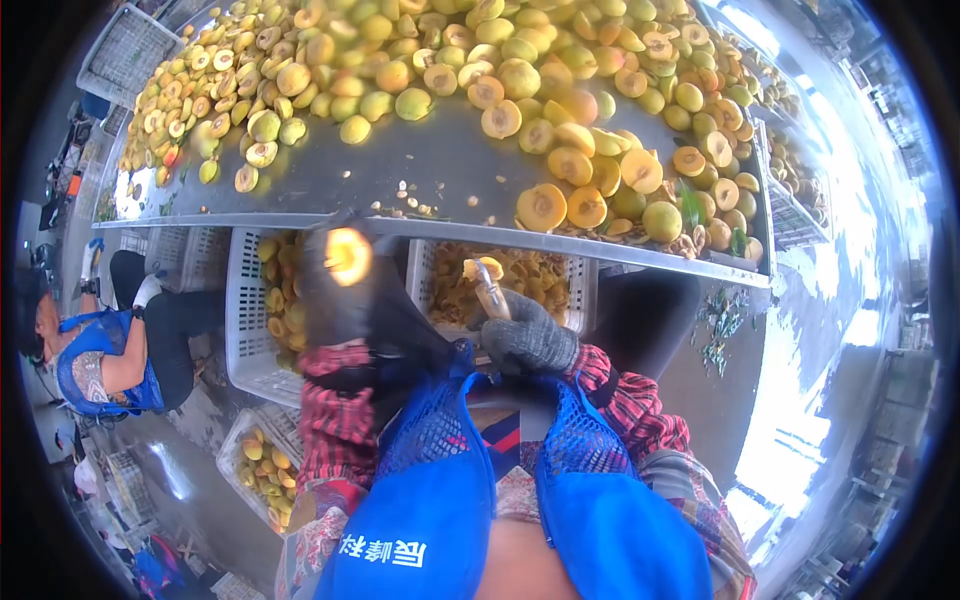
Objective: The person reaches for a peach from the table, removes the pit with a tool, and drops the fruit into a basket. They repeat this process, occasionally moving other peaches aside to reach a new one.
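My left hand (338, 280), in a dark glove and blurred by motion, is closed on a yellow peach half (348, 256) whose cut face is turned up. It is at the table's near edge, over the left crate. My right hand (532, 338), in a grey knitted glove, grips the pale handle of a pitting knife (491, 296). A bit of orange flesh or pit (482, 268) sits at its curved metal tip. Below the tip, a white crate (578, 290) holds many brownish pits and scraps. Halved and whole peaches (520, 78) are heaped on the metal table (430, 165).
A white crate (245, 335) of peach halves stands under the table on the left, with another crate (232, 455) on the floor behind it. At the far left a co-worker (115, 350) in a blue apron sits by the table. Leaves (722, 325) litter the floor at right.
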`<action>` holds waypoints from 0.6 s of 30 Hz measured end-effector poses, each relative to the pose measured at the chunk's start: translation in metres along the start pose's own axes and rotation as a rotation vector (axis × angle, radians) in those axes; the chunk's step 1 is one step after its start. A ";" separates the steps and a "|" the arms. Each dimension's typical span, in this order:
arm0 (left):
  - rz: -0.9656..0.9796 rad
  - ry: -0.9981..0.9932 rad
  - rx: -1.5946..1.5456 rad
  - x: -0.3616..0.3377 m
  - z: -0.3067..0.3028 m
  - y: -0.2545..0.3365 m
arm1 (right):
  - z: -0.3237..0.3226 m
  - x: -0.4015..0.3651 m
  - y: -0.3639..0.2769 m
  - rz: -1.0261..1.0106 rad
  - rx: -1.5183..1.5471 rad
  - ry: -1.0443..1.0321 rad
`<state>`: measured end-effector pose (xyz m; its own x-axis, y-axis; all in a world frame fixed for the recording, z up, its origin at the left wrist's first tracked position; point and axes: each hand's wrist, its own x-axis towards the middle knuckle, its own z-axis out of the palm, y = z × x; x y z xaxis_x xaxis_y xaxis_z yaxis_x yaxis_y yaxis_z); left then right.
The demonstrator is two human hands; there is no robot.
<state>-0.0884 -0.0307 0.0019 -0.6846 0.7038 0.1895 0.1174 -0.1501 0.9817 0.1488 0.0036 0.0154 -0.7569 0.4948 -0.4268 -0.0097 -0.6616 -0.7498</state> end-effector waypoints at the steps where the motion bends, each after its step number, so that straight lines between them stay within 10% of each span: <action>1: -0.037 0.000 0.032 0.016 -0.033 -0.001 | -0.007 0.003 0.000 -0.008 0.002 0.000; 4: 0.037 -0.063 0.573 0.040 -0.073 0.014 | -0.029 0.016 0.016 0.161 -0.051 -0.020; 6: -0.064 -0.009 0.521 0.059 -0.056 0.026 | -0.053 0.040 0.057 -0.109 -1.240 0.056; 7: -0.105 -0.160 0.388 0.070 -0.046 0.027 | -0.087 0.077 0.130 -0.294 -1.049 0.232; 12: -0.377 -0.827 -0.077 0.128 0.050 0.004 | -0.059 0.034 0.036 -0.032 -1.153 0.100; 14: 0.345 -1.024 0.746 0.148 0.108 -0.027 | -0.062 0.027 0.032 -0.037 -1.158 0.023; 17: 0.423 -0.969 0.917 0.152 0.181 -0.060 | -0.078 0.025 0.051 -0.089 -0.985 0.169; 18: 0.115 -0.852 0.912 0.142 0.203 -0.043 | -0.079 0.023 0.050 -0.081 -0.981 0.179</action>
<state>-0.0445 0.2170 -0.0090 0.0048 0.9943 -0.1061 0.8331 0.0547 0.5505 0.1822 0.0263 -0.0716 -0.6674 0.6488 -0.3655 0.5481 0.0957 -0.8309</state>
